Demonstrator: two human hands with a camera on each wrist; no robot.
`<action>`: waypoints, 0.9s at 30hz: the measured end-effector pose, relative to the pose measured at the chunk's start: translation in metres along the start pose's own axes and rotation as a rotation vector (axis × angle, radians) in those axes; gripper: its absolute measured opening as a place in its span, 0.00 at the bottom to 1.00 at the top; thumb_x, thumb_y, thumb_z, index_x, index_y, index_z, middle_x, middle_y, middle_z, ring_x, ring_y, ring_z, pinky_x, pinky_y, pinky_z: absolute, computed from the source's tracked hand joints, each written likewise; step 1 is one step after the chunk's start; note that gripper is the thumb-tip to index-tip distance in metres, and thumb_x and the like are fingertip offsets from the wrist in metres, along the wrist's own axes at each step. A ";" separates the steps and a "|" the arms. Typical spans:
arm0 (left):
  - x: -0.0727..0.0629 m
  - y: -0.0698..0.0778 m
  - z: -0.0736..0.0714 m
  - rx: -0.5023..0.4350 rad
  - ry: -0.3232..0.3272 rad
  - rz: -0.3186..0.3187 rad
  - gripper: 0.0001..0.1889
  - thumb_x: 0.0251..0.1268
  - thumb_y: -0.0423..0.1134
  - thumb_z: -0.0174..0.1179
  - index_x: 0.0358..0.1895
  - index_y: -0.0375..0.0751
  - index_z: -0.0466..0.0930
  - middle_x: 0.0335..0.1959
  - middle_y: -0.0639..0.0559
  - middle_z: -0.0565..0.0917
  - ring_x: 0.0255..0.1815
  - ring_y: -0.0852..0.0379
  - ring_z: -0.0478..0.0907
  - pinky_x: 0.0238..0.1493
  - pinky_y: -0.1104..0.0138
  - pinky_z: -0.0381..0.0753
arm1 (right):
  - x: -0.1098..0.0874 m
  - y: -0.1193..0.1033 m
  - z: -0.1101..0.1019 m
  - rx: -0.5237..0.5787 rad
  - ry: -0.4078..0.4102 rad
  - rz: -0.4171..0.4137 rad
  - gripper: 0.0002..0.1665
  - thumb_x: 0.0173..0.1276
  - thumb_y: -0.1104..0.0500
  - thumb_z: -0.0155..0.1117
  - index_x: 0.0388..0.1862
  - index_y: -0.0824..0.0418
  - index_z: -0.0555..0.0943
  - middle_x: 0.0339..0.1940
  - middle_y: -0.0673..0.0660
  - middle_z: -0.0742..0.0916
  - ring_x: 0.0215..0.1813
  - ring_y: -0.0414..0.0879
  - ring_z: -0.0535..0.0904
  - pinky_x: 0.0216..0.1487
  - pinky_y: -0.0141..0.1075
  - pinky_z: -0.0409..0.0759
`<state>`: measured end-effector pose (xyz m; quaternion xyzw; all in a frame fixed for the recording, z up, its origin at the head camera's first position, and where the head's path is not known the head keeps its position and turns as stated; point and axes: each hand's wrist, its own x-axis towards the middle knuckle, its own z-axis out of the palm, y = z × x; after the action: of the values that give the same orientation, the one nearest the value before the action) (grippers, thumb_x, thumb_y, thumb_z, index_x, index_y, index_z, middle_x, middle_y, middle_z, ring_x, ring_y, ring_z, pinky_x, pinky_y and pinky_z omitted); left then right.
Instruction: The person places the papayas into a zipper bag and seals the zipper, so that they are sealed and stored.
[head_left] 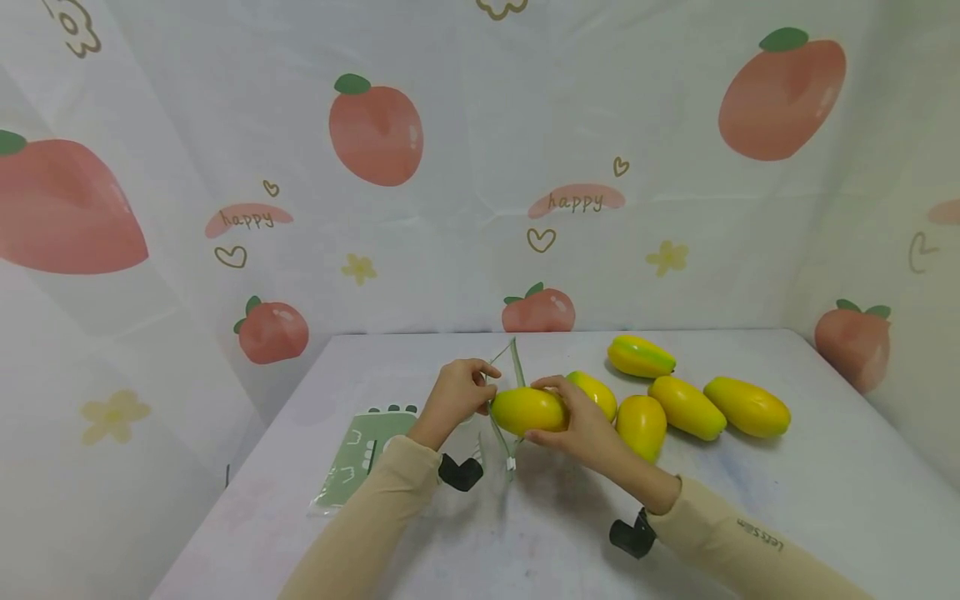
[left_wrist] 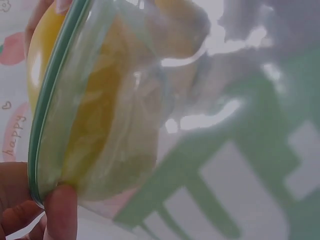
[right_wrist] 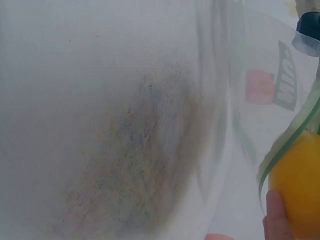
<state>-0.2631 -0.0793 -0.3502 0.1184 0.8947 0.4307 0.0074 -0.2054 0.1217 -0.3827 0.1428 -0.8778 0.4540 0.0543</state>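
Observation:
My left hand [head_left: 459,392] pinches the green-edged rim of a clear zip bag [left_wrist: 250,165] between thumb and fingers. The bag stands with its mouth spread, a white slider at the lower end of its green zip strip [right_wrist: 287,140]. In my right hand [head_left: 581,421] is a yellow papaya [head_left: 528,411], held lengthwise at the bag's mouth. Part of this papaya shows through the clear plastic in the left wrist view, and part lies outside the rim. Only a fingertip of the right hand appears in the right wrist view, against the fruit.
Several more yellow papayas [head_left: 686,407] lie to the right on the white table [head_left: 757,508], one with green streaks [head_left: 641,357] at the back. A flat green-and-white package [head_left: 356,462] lies on the left. A fruit-printed cloth [head_left: 465,167] hangs behind the table.

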 end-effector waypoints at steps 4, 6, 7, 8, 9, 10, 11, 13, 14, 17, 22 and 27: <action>0.000 0.001 0.000 -0.013 -0.001 0.002 0.11 0.58 0.29 0.61 0.44 0.36 0.85 0.21 0.48 0.74 0.20 0.47 0.83 0.27 0.63 0.86 | 0.001 0.000 0.000 0.043 -0.028 0.034 0.33 0.58 0.52 0.73 0.61 0.47 0.72 0.59 0.57 0.78 0.47 0.50 0.76 0.48 0.41 0.80; 0.001 0.001 0.000 -0.018 -0.002 0.004 0.11 0.58 0.29 0.61 0.44 0.35 0.85 0.21 0.48 0.74 0.19 0.48 0.82 0.26 0.65 0.85 | 0.001 0.000 0.001 0.057 -0.035 0.040 0.33 0.60 0.53 0.72 0.63 0.48 0.71 0.60 0.58 0.78 0.47 0.50 0.76 0.47 0.40 0.80; 0.001 0.001 0.000 -0.020 -0.002 0.005 0.11 0.58 0.29 0.61 0.44 0.35 0.85 0.21 0.48 0.74 0.18 0.49 0.81 0.25 0.66 0.85 | 0.002 0.000 0.001 0.063 -0.033 0.051 0.34 0.60 0.53 0.72 0.64 0.49 0.70 0.60 0.58 0.78 0.48 0.50 0.76 0.48 0.40 0.80; 0.001 0.001 0.000 -0.019 -0.002 0.006 0.11 0.57 0.29 0.61 0.44 0.36 0.85 0.21 0.48 0.74 0.17 0.51 0.81 0.25 0.67 0.84 | 0.002 0.001 0.002 0.061 -0.030 0.061 0.35 0.60 0.52 0.72 0.64 0.51 0.69 0.61 0.59 0.78 0.49 0.51 0.77 0.49 0.40 0.81; 0.001 0.001 0.000 -0.017 -0.002 0.006 0.11 0.57 0.29 0.61 0.44 0.36 0.85 0.21 0.48 0.74 0.17 0.52 0.80 0.25 0.68 0.84 | 0.003 0.000 0.002 0.061 -0.027 0.071 0.35 0.60 0.52 0.72 0.64 0.53 0.68 0.62 0.59 0.77 0.50 0.51 0.77 0.51 0.42 0.81; 0.001 0.001 0.000 -0.014 -0.001 0.006 0.11 0.57 0.29 0.61 0.44 0.36 0.85 0.21 0.48 0.74 0.16 0.54 0.79 0.24 0.69 0.83 | 0.003 0.000 0.003 0.060 -0.024 0.084 0.36 0.59 0.51 0.72 0.64 0.55 0.68 0.63 0.60 0.77 0.51 0.52 0.76 0.52 0.43 0.81; 0.001 0.001 0.000 -0.012 0.000 0.004 0.11 0.57 0.29 0.61 0.44 0.36 0.85 0.21 0.48 0.74 0.15 0.55 0.78 0.24 0.69 0.83 | 0.004 0.000 0.003 0.059 -0.019 0.096 0.37 0.59 0.50 0.73 0.64 0.56 0.67 0.63 0.60 0.77 0.52 0.53 0.76 0.53 0.44 0.80; 0.001 0.001 0.000 -0.007 0.000 0.004 0.11 0.57 0.29 0.61 0.44 0.37 0.85 0.22 0.48 0.74 0.15 0.58 0.77 0.23 0.70 0.82 | 0.004 0.000 0.004 0.070 -0.013 0.113 0.37 0.58 0.50 0.74 0.62 0.57 0.68 0.63 0.60 0.76 0.53 0.54 0.77 0.54 0.44 0.81; 0.001 0.001 0.000 -0.007 -0.002 0.003 0.11 0.57 0.29 0.61 0.44 0.37 0.85 0.22 0.48 0.75 0.15 0.58 0.77 0.23 0.70 0.82 | 0.004 0.000 0.005 0.079 -0.013 0.112 0.37 0.57 0.50 0.74 0.62 0.58 0.69 0.62 0.60 0.76 0.54 0.55 0.77 0.54 0.44 0.81; 0.001 0.001 0.000 -0.006 -0.004 0.001 0.11 0.57 0.30 0.61 0.44 0.37 0.85 0.22 0.48 0.75 0.16 0.56 0.78 0.23 0.71 0.82 | 0.004 0.000 0.006 0.128 -0.019 0.103 0.36 0.57 0.52 0.75 0.61 0.58 0.70 0.61 0.60 0.76 0.55 0.57 0.78 0.51 0.43 0.83; 0.002 0.001 0.001 -0.001 -0.005 0.015 0.11 0.58 0.29 0.62 0.44 0.37 0.85 0.22 0.48 0.75 0.16 0.54 0.80 0.24 0.68 0.84 | 0.006 0.002 0.009 0.144 -0.026 0.087 0.36 0.56 0.53 0.75 0.62 0.57 0.73 0.61 0.58 0.77 0.53 0.55 0.79 0.50 0.41 0.84; 0.002 0.000 0.000 -0.015 -0.004 0.020 0.11 0.58 0.29 0.60 0.44 0.36 0.85 0.22 0.48 0.74 0.16 0.54 0.81 0.29 0.60 0.86 | 0.008 0.002 0.011 0.097 -0.017 0.085 0.36 0.55 0.51 0.76 0.62 0.56 0.74 0.60 0.57 0.78 0.48 0.50 0.79 0.46 0.38 0.84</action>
<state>-0.2654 -0.0781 -0.3498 0.1280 0.8903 0.4370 0.0059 -0.2127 0.1122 -0.3888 0.1115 -0.8604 0.4968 0.0205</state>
